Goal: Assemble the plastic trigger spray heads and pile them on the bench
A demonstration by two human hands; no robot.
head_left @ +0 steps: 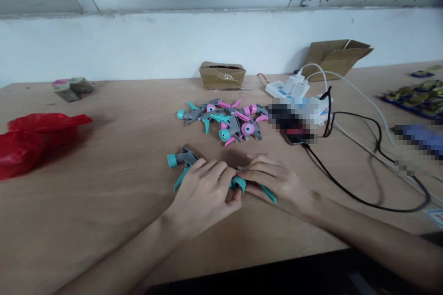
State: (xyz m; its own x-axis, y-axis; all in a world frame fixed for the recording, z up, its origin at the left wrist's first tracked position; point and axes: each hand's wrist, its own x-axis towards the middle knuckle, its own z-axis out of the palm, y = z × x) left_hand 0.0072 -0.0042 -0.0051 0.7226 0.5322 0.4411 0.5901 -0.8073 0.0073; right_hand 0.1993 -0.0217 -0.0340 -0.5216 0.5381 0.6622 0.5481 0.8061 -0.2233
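One red plastic bag (38,143) is lying at your far left on the wooden tabletop (104,203), with two greyish blocks (73,89) sitting behind it. Further right, a loose grey-and-teal trigger sprayer head (187,156) is resting partly hidden behind your left hand (204,193), which is pinching the collar of a teal-collared sprayer head (238,183) low over the table. Behind, a taped cardboard box (223,77) is standing near the wall, and a pile of grey, teal and pink sprayer heads (233,122) is lying between it and your hands. Your right hand (277,177) is wrapping around the held piece, a teal lever (268,194) poking out beneath it; your fingers are covering much of the rest. Beyond, a partly pixelated phone (295,138) is lying near a white power strip (275,88), while black and white cables are looping rightward. Blue-and-gold pieces (417,99) are lying at the far right.
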